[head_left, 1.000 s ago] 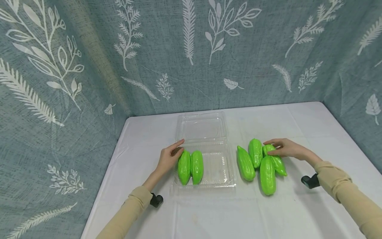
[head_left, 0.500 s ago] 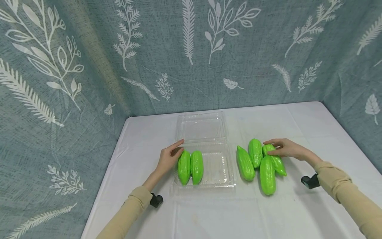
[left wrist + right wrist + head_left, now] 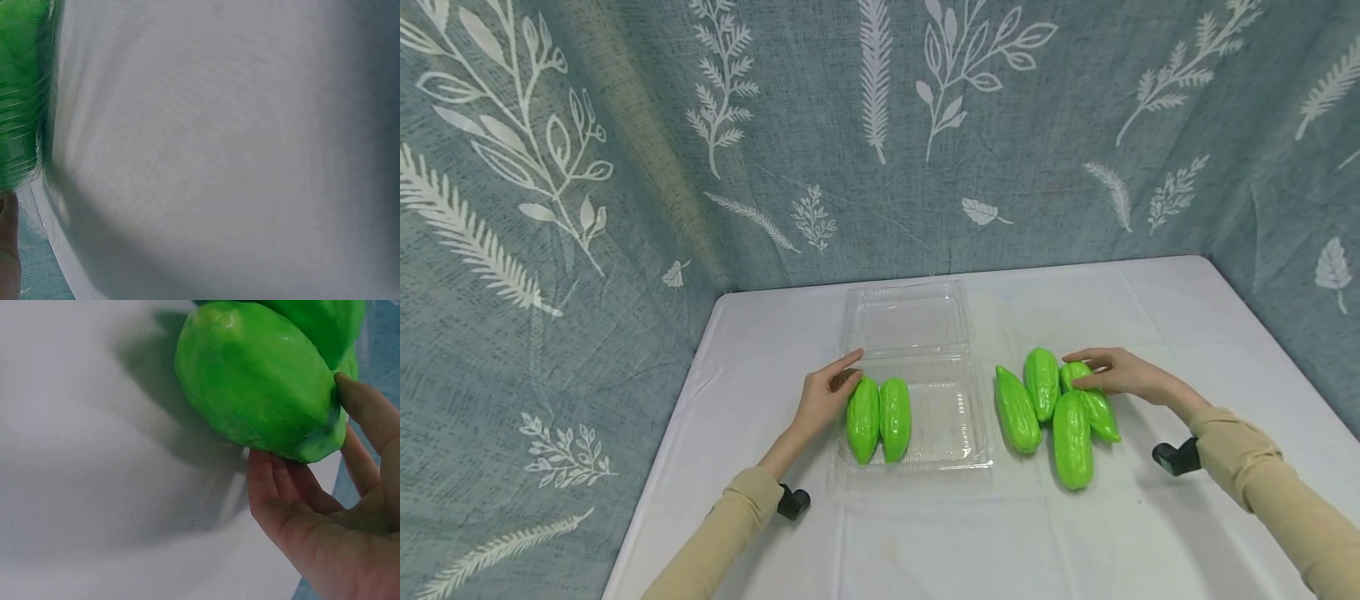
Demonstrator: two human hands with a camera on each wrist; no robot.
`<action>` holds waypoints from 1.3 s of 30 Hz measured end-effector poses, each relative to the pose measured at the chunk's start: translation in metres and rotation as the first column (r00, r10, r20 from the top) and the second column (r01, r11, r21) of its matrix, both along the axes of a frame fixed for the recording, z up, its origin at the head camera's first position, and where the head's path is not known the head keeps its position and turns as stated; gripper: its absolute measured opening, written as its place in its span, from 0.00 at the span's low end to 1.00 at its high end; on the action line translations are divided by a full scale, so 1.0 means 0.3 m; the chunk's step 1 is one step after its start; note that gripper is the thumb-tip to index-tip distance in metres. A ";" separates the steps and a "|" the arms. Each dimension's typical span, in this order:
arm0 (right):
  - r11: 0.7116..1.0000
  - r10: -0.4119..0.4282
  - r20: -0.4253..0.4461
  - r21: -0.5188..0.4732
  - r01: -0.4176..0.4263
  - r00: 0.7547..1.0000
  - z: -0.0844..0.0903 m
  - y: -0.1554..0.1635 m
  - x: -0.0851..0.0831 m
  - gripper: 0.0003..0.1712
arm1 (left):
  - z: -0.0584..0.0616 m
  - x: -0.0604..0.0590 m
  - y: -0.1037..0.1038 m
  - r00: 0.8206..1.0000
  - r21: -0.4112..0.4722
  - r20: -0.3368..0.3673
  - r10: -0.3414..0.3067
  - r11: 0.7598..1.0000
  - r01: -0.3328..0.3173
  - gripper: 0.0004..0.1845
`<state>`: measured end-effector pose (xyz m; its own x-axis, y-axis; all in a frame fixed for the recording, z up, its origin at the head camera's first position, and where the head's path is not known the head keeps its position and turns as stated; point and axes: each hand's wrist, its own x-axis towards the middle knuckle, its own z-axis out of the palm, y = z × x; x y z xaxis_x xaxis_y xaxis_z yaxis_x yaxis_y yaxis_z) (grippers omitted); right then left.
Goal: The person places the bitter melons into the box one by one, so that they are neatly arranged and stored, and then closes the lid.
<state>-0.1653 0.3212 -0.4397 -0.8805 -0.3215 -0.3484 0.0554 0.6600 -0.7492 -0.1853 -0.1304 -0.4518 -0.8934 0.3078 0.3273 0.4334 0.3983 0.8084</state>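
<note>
Nothing moved, right hand (image 3: 1118, 372) touching glossy ridged green gourd (image 3: 1092, 402)

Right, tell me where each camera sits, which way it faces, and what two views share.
Head: looks down at the clear tray, green gourds and both sleeved arms.
Left wrist: low over the white tablecloth; a finger edge shows beside a gourd in the tray.
Right wrist: faces the right hand touching the rightmost gourd.
Shared: that gourd also shows from the head.
</note>
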 end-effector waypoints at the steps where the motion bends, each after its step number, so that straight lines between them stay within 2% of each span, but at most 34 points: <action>1: 1.000 -0.002 0.000 -0.001 0.002 1.000 0.001 0.002 -0.003 0.36 | 0.002 0.000 0.001 1.000 -0.003 0.003 0.003 1.000 -0.003 0.19; 12: 1.000 -0.011 -0.007 -0.017 0.011 1.000 0.010 0.014 -0.020 0.36 | 0.013 -0.004 0.018 0.998 -0.043 0.007 0.066 0.997 -0.065 0.18; 16: 1.000 -0.016 -0.011 -0.025 0.016 1.000 0.014 0.015 -0.022 0.36 | 0.006 -0.016 0.014 0.998 -0.047 -0.004 0.063 0.997 -0.063 0.18; 24: 0.999 -0.047 -0.032 -0.022 0.047 0.998 0.024 0.028 -0.042 0.38 | 0.019 -0.030 0.006 0.999 -0.045 0.018 0.034 0.998 -0.033 0.18; 30: 0.998 -0.067 -0.050 -0.025 0.066 0.997 0.027 0.043 -0.047 0.37 | 0.017 -0.031 0.004 0.999 -0.040 0.019 0.032 0.999 -0.031 0.18; 39: 0.995 -0.089 -0.030 -0.036 0.088 0.996 0.042 0.042 -0.046 0.39 | 0.013 -0.034 0.004 1.000 -0.024 0.011 0.026 0.999 -0.026 0.18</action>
<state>-0.1792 0.3339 -0.4271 -0.9162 -0.2535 -0.3103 0.0888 0.6269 -0.7740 -0.1954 -0.1294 -0.4478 -0.9050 0.2916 0.3098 0.4132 0.4284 0.8036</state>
